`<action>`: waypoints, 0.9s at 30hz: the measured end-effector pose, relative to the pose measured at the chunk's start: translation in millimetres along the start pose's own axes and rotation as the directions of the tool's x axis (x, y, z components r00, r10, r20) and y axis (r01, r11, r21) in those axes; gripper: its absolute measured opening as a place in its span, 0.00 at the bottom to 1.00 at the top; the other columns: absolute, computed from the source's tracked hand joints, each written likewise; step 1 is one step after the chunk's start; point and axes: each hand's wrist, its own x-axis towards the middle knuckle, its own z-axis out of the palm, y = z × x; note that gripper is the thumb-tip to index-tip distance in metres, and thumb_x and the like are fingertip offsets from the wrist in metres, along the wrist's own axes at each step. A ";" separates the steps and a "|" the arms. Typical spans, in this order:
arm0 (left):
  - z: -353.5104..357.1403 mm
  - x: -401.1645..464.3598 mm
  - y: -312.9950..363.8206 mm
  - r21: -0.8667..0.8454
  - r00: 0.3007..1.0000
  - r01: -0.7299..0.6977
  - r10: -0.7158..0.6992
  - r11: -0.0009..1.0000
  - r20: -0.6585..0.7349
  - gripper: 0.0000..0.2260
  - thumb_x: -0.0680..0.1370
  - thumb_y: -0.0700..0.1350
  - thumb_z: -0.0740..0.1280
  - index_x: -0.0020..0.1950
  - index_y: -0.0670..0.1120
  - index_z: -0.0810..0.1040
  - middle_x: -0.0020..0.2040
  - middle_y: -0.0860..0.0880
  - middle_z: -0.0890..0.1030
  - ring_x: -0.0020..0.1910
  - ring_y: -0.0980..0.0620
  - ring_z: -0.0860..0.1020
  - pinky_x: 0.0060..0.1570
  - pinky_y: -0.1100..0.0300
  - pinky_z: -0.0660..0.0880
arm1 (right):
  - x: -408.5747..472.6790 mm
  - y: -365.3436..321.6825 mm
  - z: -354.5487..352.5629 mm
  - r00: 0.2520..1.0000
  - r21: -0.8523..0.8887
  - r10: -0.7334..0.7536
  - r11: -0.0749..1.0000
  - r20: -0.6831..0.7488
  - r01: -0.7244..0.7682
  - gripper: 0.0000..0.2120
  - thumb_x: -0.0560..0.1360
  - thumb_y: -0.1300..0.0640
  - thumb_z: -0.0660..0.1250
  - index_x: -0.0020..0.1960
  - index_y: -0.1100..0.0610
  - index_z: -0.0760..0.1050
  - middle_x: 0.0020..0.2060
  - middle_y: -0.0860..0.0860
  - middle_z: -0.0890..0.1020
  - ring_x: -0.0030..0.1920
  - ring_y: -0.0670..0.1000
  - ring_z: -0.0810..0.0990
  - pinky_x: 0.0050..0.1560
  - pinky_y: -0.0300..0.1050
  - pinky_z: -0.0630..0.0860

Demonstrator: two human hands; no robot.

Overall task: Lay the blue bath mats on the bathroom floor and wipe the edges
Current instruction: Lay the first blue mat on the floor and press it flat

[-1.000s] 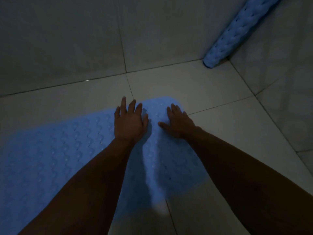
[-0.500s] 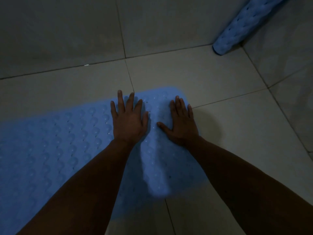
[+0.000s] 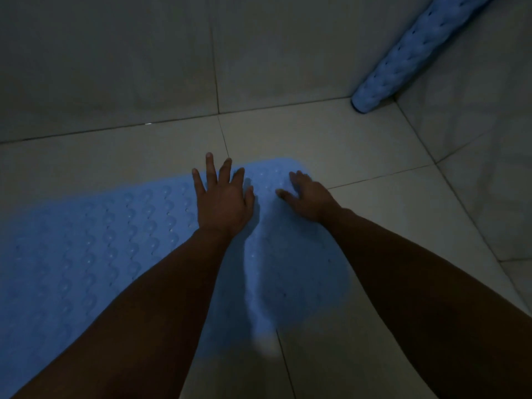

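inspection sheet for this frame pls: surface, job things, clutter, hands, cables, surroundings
Surface: pale tiled floor, dim light, grout lines visible.
Job's things: blue bath mat spread on the floor, with a raised ridge running between the two hands; second blue bath mat, rolled, leaning in the wall corner, its lower end on the floor.
Clutter: nothing seen.
Hands: left hand flat on the mat, fingers spread past its far edge; right hand pressing the mat near its far right corner, fingers straight.
Cables: nothing seen.
Surroundings: tiled walls meeting at a corner; no wiping cloth in view.
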 end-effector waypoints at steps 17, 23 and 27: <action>86.1 -16.9 85.6 -0.035 0.965 -0.052 0.059 0.998 0.256 0.39 0.81 0.69 0.45 0.83 0.47 0.40 0.82 0.43 0.34 0.80 0.37 0.32 0.76 0.31 0.37 | 17.6 28.0 -2.7 0.844 0.211 -0.087 0.950 -0.529 0.230 0.23 0.79 0.42 0.61 0.62 0.58 0.79 0.60 0.56 0.81 0.66 0.57 0.76 0.68 0.53 0.72; 100.9 -25.1 87.3 -0.010 0.988 -0.071 0.071 0.997 0.138 0.43 0.79 0.74 0.44 0.84 0.46 0.45 0.84 0.43 0.40 0.82 0.40 0.37 0.76 0.31 0.40 | 31.2 47.5 0.1 0.784 0.106 -0.197 0.943 -0.589 0.316 0.17 0.81 0.48 0.63 0.57 0.61 0.81 0.54 0.56 0.83 0.61 0.58 0.79 0.65 0.53 0.73; 99.6 -26.5 88.0 -0.020 0.982 -0.066 0.069 0.998 0.175 0.44 0.78 0.75 0.43 0.84 0.46 0.43 0.83 0.43 0.38 0.81 0.41 0.35 0.77 0.33 0.37 | 30.2 47.2 -1.5 0.778 0.106 -0.184 0.946 -0.601 0.306 0.16 0.81 0.48 0.63 0.57 0.59 0.81 0.55 0.55 0.83 0.63 0.57 0.78 0.66 0.52 0.72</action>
